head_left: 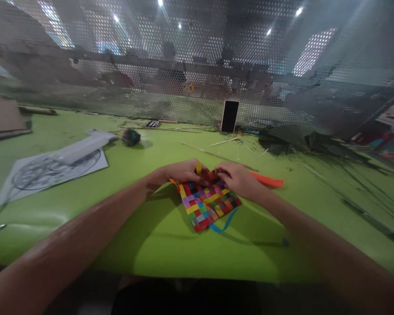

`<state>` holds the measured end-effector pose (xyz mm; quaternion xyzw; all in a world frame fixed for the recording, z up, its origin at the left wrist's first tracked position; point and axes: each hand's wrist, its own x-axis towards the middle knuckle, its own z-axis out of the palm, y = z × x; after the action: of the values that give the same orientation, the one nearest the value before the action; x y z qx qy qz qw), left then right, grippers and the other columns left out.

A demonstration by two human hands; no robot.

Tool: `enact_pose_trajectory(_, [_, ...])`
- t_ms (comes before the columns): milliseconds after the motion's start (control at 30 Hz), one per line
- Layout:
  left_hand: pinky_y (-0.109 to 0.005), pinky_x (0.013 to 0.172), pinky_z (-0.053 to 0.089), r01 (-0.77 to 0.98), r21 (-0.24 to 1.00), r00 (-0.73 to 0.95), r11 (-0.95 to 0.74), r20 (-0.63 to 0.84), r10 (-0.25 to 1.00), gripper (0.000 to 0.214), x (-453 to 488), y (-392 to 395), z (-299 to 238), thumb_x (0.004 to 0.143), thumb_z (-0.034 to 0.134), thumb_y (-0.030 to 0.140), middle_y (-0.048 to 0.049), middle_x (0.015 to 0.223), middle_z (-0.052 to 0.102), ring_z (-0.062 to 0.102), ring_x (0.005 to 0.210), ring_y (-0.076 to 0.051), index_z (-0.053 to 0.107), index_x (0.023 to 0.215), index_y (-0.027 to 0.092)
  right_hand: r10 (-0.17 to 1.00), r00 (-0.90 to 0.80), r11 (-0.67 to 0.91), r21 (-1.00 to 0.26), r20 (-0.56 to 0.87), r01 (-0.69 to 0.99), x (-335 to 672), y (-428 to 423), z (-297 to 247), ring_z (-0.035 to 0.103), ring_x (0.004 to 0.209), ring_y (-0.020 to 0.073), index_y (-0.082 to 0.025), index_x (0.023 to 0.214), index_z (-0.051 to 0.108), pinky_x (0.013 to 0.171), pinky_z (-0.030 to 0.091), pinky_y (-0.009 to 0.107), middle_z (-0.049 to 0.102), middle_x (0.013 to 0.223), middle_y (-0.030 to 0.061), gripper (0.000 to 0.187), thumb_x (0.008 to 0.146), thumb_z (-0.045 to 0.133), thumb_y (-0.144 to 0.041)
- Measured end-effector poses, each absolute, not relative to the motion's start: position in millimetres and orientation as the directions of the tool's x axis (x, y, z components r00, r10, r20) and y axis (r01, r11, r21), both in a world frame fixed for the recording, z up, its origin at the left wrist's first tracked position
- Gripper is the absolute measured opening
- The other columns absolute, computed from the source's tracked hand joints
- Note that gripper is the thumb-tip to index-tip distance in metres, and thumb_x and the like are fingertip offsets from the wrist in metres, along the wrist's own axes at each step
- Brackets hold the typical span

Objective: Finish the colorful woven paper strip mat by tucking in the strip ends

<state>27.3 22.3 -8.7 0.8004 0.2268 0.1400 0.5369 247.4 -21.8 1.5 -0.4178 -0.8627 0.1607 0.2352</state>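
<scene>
A small mat woven from many-coloured paper strips (207,204) lies on the green table (144,245) in front of me. My left hand (183,172) rests on its far left corner, fingers curled and pinching a yellow strip end (198,168) that sticks up. My right hand (237,178) presses on the far right corner, fingers closed on the weave. An orange strip (268,180) trails out to the right from under that hand. A blue strip (226,224) loops out from the mat's near right edge.
A printed sheet with a rolled paper on it (55,166) lies at the left. A dark ball (130,137) sits behind it. A phone (230,116) leans against the perforated metal screen (197,74). Thin sticks (216,155) and dark leaves (315,144) are scattered at the right.
</scene>
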Motion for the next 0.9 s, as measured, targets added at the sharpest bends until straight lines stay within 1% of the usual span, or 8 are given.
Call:
enact_pose_trajectory(200, [-0.023,0.068,0.051,0.199,0.929,0.847,-0.311,-0.004,0.531,0.027,28,21,-10,0.076,0.076,0.032,-0.0045,0.088,0.075,0.066,0.072,-0.016,0.077,0.097,0.015,0.796,-0.526,0.594,-0.550,0.299,0.587,247,-20,-7,0.060,0.082,0.0193,-0.020,0.088,0.065,0.079,0.046,0.033,0.068,0.089,0.0063,0.014,0.087,0.052,-0.016])
enact_pose_trajectory(267, [-0.023,0.065,0.052,0.219,0.936,0.834,-0.277,-0.032,0.550,0.028,26,20,-9,0.076,0.077,0.033,-0.0053,0.088,0.076,0.068,0.072,-0.017,0.076,0.096,0.015,0.845,-0.461,0.512,-0.661,0.272,0.548,252,-16,-7,0.059,0.073,0.0175,-0.020,0.090,0.064,0.071,0.047,0.032,0.066,0.082,0.0042,0.009,0.086,0.056,-0.022])
enact_pose_trajectory(367, [-0.024,0.063,0.054,0.232,0.953,0.832,-0.194,-0.091,0.548,0.033,21,19,-8,0.077,0.077,0.037,-0.0074,0.091,0.077,0.070,0.072,-0.018,0.075,0.102,0.015,0.908,-0.324,0.397,-0.791,0.266,0.465,265,-7,-3,0.052,0.059,0.0136,-0.019,0.094,0.061,0.056,0.043,0.027,0.060,0.070,0.0001,0.018,0.083,0.064,-0.032])
enact_pose_trajectory(433, [-0.025,0.063,0.055,0.243,0.955,0.840,-0.168,-0.121,0.528,0.037,19,19,-7,0.077,0.077,0.039,-0.0083,0.094,0.077,0.071,0.073,-0.019,0.075,0.105,0.016,0.921,-0.317,0.363,-0.799,0.228,0.479,274,-1,2,0.050,0.057,0.0119,-0.017,0.094,0.063,0.051,0.039,0.025,0.061,0.072,0.0009,0.023,0.081,0.066,-0.036])
enact_pose_trajectory(567, [-0.026,0.066,0.057,0.255,0.955,0.839,-0.154,-0.139,0.527,0.037,19,20,-8,0.077,0.077,0.039,-0.0084,0.098,0.077,0.072,0.075,-0.020,0.074,0.108,0.017,0.902,-0.421,0.197,-0.782,-0.091,0.591,279,1,6,0.047,0.049,0.0109,-0.017,0.101,0.071,0.046,0.034,0.025,0.062,0.065,0.0012,0.037,0.086,0.061,-0.049])
enact_pose_trajectory(633, [-0.026,0.068,0.057,0.251,0.958,0.837,-0.142,-0.140,0.529,0.035,20,20,-8,0.078,0.077,0.038,-0.0081,0.098,0.077,0.072,0.076,-0.019,0.075,0.106,0.018,0.888,-0.424,0.120,-0.802,-0.176,0.585,275,-3,4,0.044,0.047,0.0108,-0.017,0.094,0.071,0.045,0.031,0.026,0.060,0.060,0.0005,0.039,0.083,0.063,-0.054])
enact_pose_trajectory(767, [-0.024,0.067,0.057,0.241,0.961,0.841,-0.136,-0.137,0.523,0.033,22,19,-8,0.076,0.079,0.037,-0.0066,0.095,0.077,0.072,0.075,-0.019,0.076,0.103,0.019,0.919,-0.366,0.075,-0.845,-0.148,0.530,263,-12,1,0.043,0.049,0.0098,-0.018,0.075,0.066,0.048,0.029,0.025,0.057,0.058,-0.0008,0.039,0.074,0.072,-0.056])
enact_pose_trajectory(900, [-0.023,0.066,0.056,0.236,0.958,0.838,-0.163,-0.115,0.533,0.031,23,20,-8,0.073,0.081,0.034,-0.0057,0.091,0.078,0.071,0.074,-0.018,0.078,0.099,0.018,0.937,-0.330,0.087,-0.841,-0.112,0.534,257,-17,1,0.045,0.053,0.0097,-0.017,0.071,0.062,0.052,0.031,0.025,0.058,0.062,-0.0015,0.040,0.068,0.077,-0.054])
